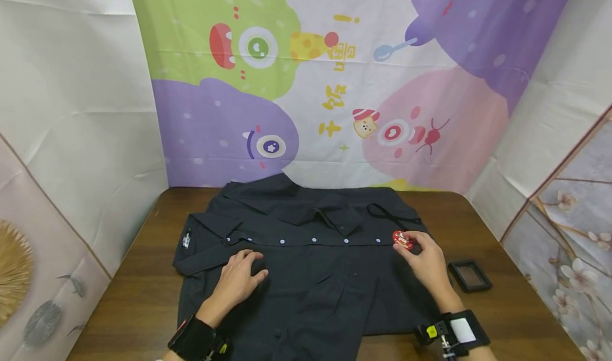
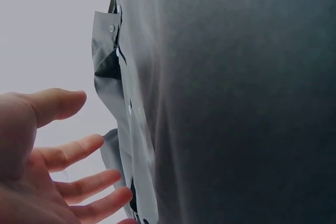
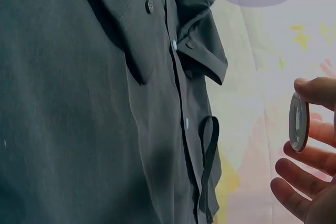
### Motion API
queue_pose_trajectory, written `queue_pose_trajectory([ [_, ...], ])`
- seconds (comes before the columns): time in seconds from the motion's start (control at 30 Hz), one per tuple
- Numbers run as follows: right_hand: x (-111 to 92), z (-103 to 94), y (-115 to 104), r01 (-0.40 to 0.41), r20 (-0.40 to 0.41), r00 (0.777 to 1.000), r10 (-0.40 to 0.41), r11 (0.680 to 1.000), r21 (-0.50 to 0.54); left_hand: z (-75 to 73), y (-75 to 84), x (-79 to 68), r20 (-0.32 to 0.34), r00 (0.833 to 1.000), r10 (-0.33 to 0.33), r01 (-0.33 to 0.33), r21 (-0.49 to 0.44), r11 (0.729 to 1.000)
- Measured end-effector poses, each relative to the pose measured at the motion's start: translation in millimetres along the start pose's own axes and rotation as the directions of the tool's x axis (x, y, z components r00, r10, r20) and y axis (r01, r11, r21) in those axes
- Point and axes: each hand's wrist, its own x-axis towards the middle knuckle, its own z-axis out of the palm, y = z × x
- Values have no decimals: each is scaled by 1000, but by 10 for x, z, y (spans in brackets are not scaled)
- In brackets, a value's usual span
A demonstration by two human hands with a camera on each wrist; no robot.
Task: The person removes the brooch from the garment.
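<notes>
A black button-up shirt (image 1: 306,276) lies spread over the table, its row of pale buttons running across it; its collar flap and pocket show in the right wrist view on the shirt (image 3: 79,98). My right hand (image 1: 427,262) pinches a round red badge (image 1: 402,240) with a printed picture near the right end of the button row. From the side, the badge (image 3: 299,122) shows as a thin disc between thumb and fingers. My left hand (image 1: 239,276) hovers close over the left part of the shirt, fingers relaxed and thumb spread. That hand (image 2: 58,156) holds nothing.
A small black square frame (image 1: 469,276) lies on the brown wooden table (image 1: 129,297), right of the shirt. A thin black strap loop (image 1: 382,212) lies on the shirt's far right. Behind the table hangs a cartoon-printed cloth (image 1: 325,164).
</notes>
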Motion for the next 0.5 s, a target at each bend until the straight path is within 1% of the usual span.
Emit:
queue_pose_trajectory([
  [0.17,-16,-51,51,-24,-13,1000,24,1000,6,5,-9,0,23,1000,-17,18,-10,1000],
  [0.4,-53,-98,107,-26,-14,1000,25,1000,0,6,-2,6,15,1000,26,-26,-43,999],
  [0.5,-54,-122,131,-37,-12,999,37,999,-8,2,2,6,19,999,28,-27,-46,999],
])
